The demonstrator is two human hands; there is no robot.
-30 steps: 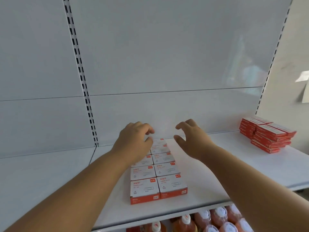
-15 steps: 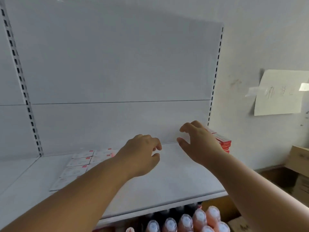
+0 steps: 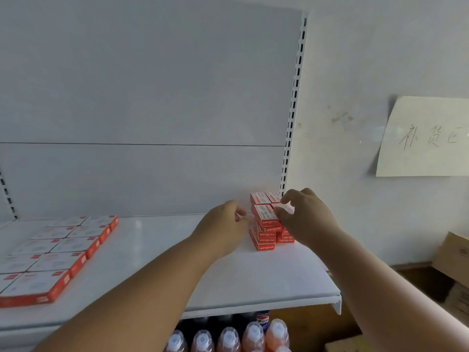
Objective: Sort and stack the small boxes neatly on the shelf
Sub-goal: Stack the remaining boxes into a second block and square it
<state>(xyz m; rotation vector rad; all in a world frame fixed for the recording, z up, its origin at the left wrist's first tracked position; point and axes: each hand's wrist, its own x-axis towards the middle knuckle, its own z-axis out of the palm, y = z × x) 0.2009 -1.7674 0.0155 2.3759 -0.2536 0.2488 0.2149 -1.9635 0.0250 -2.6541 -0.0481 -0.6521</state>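
Note:
A stack of small red boxes [image 3: 264, 226] stands at the back right of the white shelf [image 3: 253, 278], close to the slotted upright. My right hand [image 3: 308, 218] is at the stack's right side; its thumb and fingertips pinch a top box [image 3: 283, 207]. My left hand [image 3: 223, 231] hovers just left of the stack with loosely curled fingers and holds nothing. On the shelf's left lies a flat, tidy layer of white-topped boxes with red edges [image 3: 58, 252], two columns wide.
Bottles with pale caps [image 3: 228, 337] stand on the level below. A paper note [image 3: 426, 138] hangs on the wall to the right. Cardboard cartons [image 3: 454, 257] sit on the floor at the far right. The shelf's front edge ends at the right corner [image 3: 336, 301].
The view has swung right, away from the white-topped boxes. Both hands have travelled right to the red stack, and my right hand now pinches a top box.

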